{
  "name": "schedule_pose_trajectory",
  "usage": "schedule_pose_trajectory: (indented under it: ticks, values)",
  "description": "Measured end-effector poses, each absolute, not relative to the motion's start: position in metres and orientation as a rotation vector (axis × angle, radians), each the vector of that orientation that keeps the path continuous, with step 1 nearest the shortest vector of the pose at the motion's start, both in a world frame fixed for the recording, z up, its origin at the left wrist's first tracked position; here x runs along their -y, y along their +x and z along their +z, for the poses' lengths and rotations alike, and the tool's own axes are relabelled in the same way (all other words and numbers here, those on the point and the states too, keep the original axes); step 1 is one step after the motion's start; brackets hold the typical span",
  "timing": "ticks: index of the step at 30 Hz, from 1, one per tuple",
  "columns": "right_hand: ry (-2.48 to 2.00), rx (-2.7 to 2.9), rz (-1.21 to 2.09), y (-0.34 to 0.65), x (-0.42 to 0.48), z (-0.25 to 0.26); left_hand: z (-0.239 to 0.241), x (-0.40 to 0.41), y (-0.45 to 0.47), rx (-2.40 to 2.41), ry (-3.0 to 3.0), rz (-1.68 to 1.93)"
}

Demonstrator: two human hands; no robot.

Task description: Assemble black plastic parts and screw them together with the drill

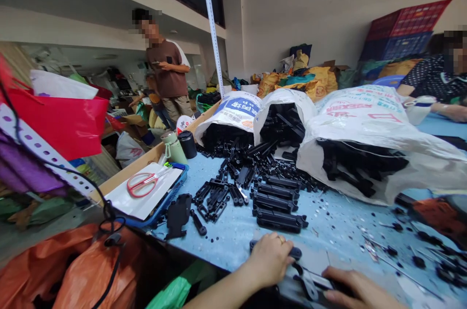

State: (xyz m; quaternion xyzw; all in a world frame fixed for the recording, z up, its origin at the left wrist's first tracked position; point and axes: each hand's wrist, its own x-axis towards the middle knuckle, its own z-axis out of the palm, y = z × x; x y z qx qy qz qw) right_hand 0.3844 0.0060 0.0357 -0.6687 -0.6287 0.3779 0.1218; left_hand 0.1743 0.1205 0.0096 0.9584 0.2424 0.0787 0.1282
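Near the table's front edge, my left hand (268, 258) is closed over a black plastic bar (295, 253), its ends showing on both sides of the fingers. To its right, my right hand (359, 287) curls its thumb and fingers around something dark that I cannot make out. Between the hands lies a curved arm-like piece (308, 284), grey where it catches the light. Just beyond my left hand is a row of long black plastic assemblies (279, 219). Further left are a flat black plate (178, 216) and a pile of small black link pieces (213, 197).
White woven sacks (365, 119) spill black parts across the blue table (226, 245). At the left, red-handled scissors (142, 185) lie on a white board over a blue basket (171, 192), near a green bottle (173, 148). Screwdriver-like rods (401, 265) lie right. Two people are beyond.
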Motion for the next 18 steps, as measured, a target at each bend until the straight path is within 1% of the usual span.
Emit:
schedule_pose_trajectory:
  ticks: [5,13,18]
  values:
    - [-1.969,2.025,1.046,0.385,-0.008,0.043,0.012,-0.124,0.177,-0.692,2.718,0.183]
    - [-1.977,2.270,0.672,0.379,-0.010,0.044,0.019,-0.129,0.178,-0.606,2.685,0.134]
    - [-1.910,2.341,0.556,0.373,-0.007,0.044,0.019,-0.129,0.180,-0.569,2.686,0.113]
